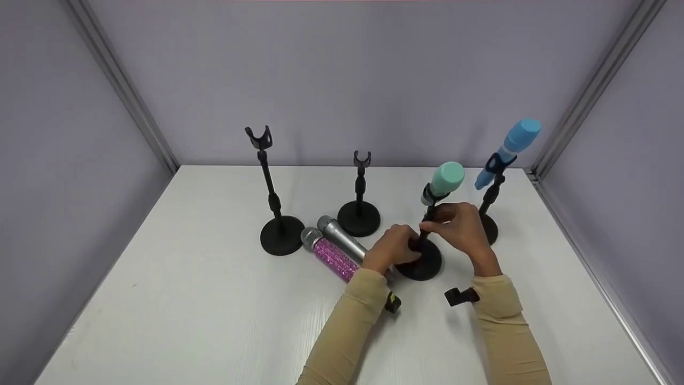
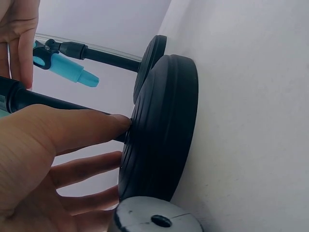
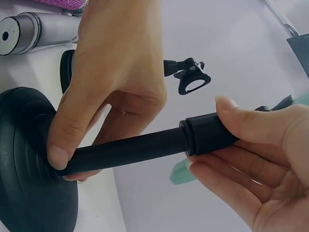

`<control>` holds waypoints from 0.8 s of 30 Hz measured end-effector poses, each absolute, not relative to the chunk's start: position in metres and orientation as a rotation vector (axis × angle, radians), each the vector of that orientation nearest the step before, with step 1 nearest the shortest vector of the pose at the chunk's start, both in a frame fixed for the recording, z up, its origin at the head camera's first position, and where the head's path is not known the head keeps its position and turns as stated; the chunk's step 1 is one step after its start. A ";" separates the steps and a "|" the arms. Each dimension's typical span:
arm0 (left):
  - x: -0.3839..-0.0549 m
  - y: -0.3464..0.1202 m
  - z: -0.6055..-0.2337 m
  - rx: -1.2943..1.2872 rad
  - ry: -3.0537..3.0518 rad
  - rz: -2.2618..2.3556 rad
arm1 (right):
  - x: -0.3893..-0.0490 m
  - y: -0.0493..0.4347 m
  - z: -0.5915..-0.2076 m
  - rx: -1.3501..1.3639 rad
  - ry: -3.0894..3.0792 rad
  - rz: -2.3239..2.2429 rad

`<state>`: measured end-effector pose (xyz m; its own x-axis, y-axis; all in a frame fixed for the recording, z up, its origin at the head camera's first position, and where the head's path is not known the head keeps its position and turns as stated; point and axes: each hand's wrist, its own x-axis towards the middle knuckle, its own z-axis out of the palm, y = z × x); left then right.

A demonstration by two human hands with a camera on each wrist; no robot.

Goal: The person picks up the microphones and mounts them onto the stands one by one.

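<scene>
My left hand (image 1: 394, 247) grips the foot of a black microphone stand (image 1: 424, 263), thumb and fingers around the pole just above its round base (image 2: 161, 130). Higher up, my right hand (image 1: 460, 229) pinches the thicker collar (image 3: 207, 134) of the same pole between thumb and fingers. A microphone with a mint-green head (image 1: 448, 179) leans in this stand's clip. Just behind and to the right, a blue microphone (image 1: 518, 138) rests tilted in another stand's clip. Beside my left hand lie a silver microphone (image 1: 342, 238) and a pink glittery microphone (image 1: 335, 259), partly hidden by the left arm.
Two black stands with bare clips are farther left: a tall stand (image 1: 281, 235) and a shorter stand (image 1: 359, 218) near the back. All stand on a white table (image 1: 187, 289), with grey panels (image 1: 320, 80) behind and on both sides.
</scene>
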<state>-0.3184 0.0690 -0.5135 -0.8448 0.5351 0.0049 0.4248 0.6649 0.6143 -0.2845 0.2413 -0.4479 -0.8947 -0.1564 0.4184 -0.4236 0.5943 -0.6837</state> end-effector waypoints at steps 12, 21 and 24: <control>-0.322 0.070 -0.514 0.802 2.697 0.899 | -0.287 0.244 -0.450 0.509 -2.535 1.399; -0.322 0.070 -0.515 0.820 2.698 0.904 | -0.287 0.245 -0.451 0.536 -2.589 1.439; -0.322 0.069 -0.515 0.815 2.701 0.905 | -0.288 0.245 -0.451 0.545 -2.613 1.460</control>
<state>-0.3216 0.0694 -0.5146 -0.8339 0.5519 0.0048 0.4434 0.6648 0.6012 -0.2884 0.2451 -0.4511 -0.9311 -0.2592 0.2564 -0.3543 0.4764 -0.8047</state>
